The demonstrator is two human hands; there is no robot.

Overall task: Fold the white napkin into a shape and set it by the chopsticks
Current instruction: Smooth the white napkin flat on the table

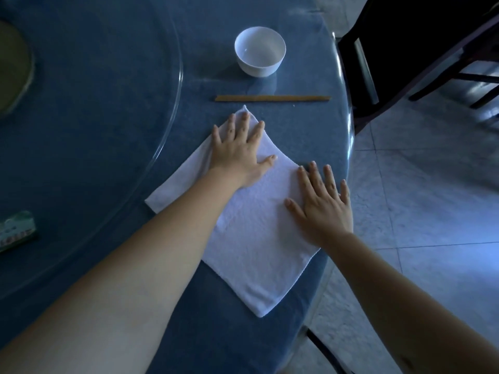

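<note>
The white napkin (253, 238) lies spread flat like a diamond on the blue table, one corner pointing at the chopsticks (272, 98). The chopsticks lie side by side just beyond that far corner, a small gap between them and the cloth. My left hand (240, 149) rests flat on the napkin's far corner, fingers spread. My right hand (324, 203) lies flat with spread fingers on the napkin's right corner, near the table's edge. Neither hand grips anything.
A white bowl (259, 51) stands beyond the chopsticks. A glass turntable (172, 109) covers the table's left part, with a green-white packet (16, 230) on it. The round table edge (348, 147) curves close to the right, and a dark chair (399, 58) stands past it.
</note>
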